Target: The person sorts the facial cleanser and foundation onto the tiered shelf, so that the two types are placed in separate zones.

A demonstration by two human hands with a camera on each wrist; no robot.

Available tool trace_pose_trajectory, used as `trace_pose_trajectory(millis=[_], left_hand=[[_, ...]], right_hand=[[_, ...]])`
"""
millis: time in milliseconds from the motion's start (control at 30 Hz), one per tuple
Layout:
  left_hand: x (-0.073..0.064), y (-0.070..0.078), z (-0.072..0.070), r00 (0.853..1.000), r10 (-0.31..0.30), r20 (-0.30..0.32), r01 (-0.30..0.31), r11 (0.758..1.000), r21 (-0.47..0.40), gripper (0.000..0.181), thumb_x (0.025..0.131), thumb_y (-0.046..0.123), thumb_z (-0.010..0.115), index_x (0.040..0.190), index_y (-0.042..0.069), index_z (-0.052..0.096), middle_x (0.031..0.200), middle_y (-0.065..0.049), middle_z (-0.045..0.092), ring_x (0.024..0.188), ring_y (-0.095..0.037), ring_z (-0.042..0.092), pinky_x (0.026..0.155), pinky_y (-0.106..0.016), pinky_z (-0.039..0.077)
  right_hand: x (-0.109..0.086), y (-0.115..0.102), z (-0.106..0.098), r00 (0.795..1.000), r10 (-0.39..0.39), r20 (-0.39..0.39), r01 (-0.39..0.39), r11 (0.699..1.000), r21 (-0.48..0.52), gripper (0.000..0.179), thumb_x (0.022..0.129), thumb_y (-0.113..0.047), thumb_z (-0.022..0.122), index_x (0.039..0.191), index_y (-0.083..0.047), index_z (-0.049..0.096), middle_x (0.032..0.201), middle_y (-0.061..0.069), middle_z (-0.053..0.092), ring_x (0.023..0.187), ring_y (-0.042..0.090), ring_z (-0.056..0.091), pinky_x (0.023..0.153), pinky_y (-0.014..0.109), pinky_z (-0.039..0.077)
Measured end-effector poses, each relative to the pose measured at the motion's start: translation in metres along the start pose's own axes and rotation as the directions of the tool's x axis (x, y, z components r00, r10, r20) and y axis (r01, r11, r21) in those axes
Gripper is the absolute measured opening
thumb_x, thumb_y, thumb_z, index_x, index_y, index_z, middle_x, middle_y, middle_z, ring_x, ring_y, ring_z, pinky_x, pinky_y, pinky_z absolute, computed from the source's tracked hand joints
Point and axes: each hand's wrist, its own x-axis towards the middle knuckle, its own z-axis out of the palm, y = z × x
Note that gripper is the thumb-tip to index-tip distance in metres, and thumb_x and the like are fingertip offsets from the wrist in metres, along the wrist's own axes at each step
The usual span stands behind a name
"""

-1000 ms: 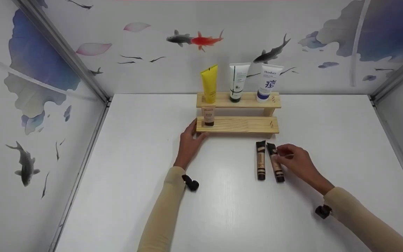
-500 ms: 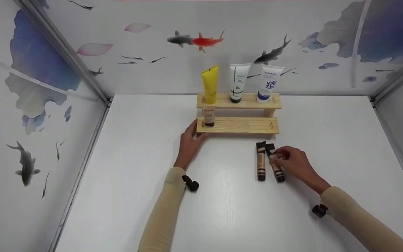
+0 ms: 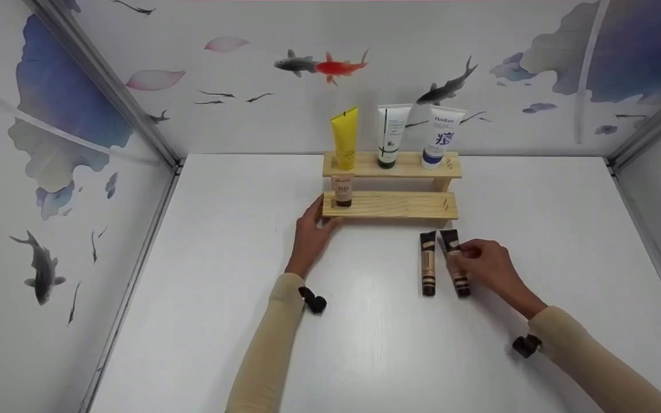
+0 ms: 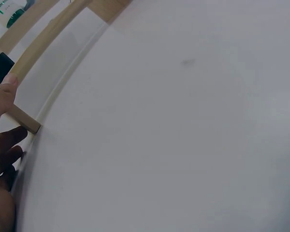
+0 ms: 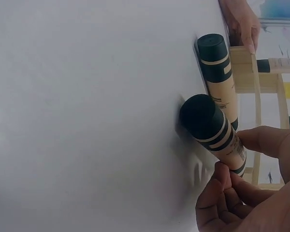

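Observation:
In the head view my right hand (image 3: 490,265) pinches a black-and-beige cosmetic tube (image 3: 450,240) between thumb and fingers. Its black cap (image 5: 201,116) points toward the camera in the right wrist view, and the tube is tilted, with its cap end off the table. A matching tube (image 3: 428,264) lies just to its left on the table. My left hand (image 3: 310,240) grips the left end of a two-step wooden rack (image 3: 402,205), thumb (image 4: 9,83) at the front edge and fingers around the side. A small beige BB cream tube (image 3: 343,191) stands on the lower step.
Along the upper step stand a yellow tube (image 3: 344,139), a white tube with a green cap (image 3: 390,135) and a white tube with a blue base (image 3: 440,136). The white table (image 3: 365,344) meets a fish-patterned wall (image 3: 238,126) behind the rack.
The right hand shifts slightly left, then back right with the pinched tube, whose top end swings left toward its neighbour and then away. The left hand and rack stay still.

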Motion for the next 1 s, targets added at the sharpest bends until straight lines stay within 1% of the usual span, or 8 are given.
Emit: trace_pose_trajectory(millis=[133,400,500,700,867,1000], left_hand=[[0.0,-0.001,-0.001,1.0,0.005,-0.002,-0.005,1.0,-0.012,0.079,0.104,0.031,0.08,0.169,0.006,0.043,0.168,-0.013,0.051,0.155,-0.027,0.05,0.127,-0.035,0.042],[0.0,-0.002,-0.001,1.0,0.016,-0.003,-0.016,0.999,-0.031,0.08,0.104,0.033,0.081,0.168,0.005,0.043,0.166,-0.014,0.053,0.154,-0.028,0.051,0.127,-0.037,0.043],[0.0,-0.002,0.0,1.0,0.015,-0.002,-0.015,1.0,-0.024,0.08,0.104,0.033,0.081,0.168,0.004,0.043,0.167,-0.015,0.052,0.154,-0.028,0.051,0.126,-0.036,0.043],[0.0,-0.002,0.0,0.999,0.033,0.006,-0.033,0.999,-0.026,0.082,0.103,0.036,0.081,0.169,0.004,0.042,0.166,-0.015,0.053,0.153,-0.029,0.052,0.126,-0.038,0.044],[0.0,-0.004,0.0,0.999,0.031,0.008,-0.031,0.999,-0.032,0.084,0.103,0.038,0.081,0.169,0.005,0.042,0.167,-0.014,0.052,0.153,-0.029,0.052,0.127,-0.039,0.043],[0.0,-0.003,0.0,0.999,0.032,0.001,-0.032,0.999,-0.023,0.083,0.102,0.036,0.082,0.169,0.005,0.043,0.167,-0.015,0.052,0.154,-0.028,0.051,0.128,-0.039,0.042]], right_hand=[[-0.003,-0.006,-0.008,1.0,-0.002,-0.011,0.003,0.999,0.04,0.048,0.102,-0.025,0.077,0.132,0.011,0.07,0.114,0.022,0.074,0.096,0.028,0.064,0.07,0.025,0.055],[-0.004,-0.01,-0.018,0.997,-0.057,-0.051,0.061,0.994,0.088,0.045,0.105,-0.022,0.074,0.141,0.006,0.068,0.123,0.022,0.072,0.109,0.032,0.064,0.079,0.014,0.054],[-0.003,-0.011,-0.021,0.995,-0.066,-0.073,0.073,0.993,0.092,0.043,0.105,-0.02,0.074,0.14,0.005,0.069,0.124,0.022,0.073,0.111,0.032,0.065,0.08,0.013,0.054],[-0.001,-0.016,-0.025,0.989,-0.081,-0.124,0.093,0.991,0.099,0.042,0.103,-0.015,0.075,0.139,0.006,0.07,0.124,0.023,0.074,0.113,0.032,0.066,0.079,0.011,0.052],[0.001,-0.021,-0.027,0.985,-0.087,-0.147,0.105,0.988,0.115,0.042,0.102,-0.014,0.076,0.139,0.005,0.07,0.126,0.023,0.074,0.115,0.032,0.066,0.08,0.009,0.052],[0.003,-0.024,-0.028,0.98,-0.113,-0.162,0.134,0.983,0.126,0.041,0.103,-0.015,0.076,0.138,0.005,0.071,0.125,0.022,0.074,0.112,0.028,0.066,0.08,0.01,0.054]])
